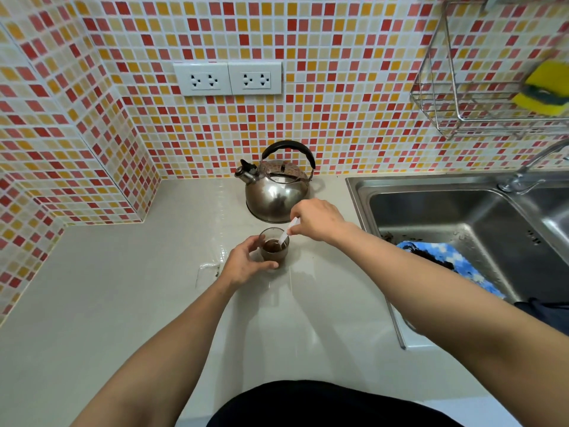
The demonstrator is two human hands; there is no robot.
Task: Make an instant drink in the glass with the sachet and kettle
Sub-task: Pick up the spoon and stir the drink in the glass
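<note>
Gripping the glass (274, 245) from its left: left hand (246, 262), fingers curled round the wall, thumb at the base. Pinching a white spoon (288, 231) just above the glass: right hand (317, 220), fingertips pressed together, spoon tip dipped in dark brown liquid. Both forearms stretched out over the pale countertop (123, 303). Just behind the glass, steel kettle (275, 188), black handle upright. Left of the glass, flat on the counter, torn clear sachet (207, 272). Right of the glass, steel sink (462, 217) holding a blue checked cloth (443, 257). Mosaic tile wall (338, 87) behind, two sockets (228, 78) above the kettle.
</note>
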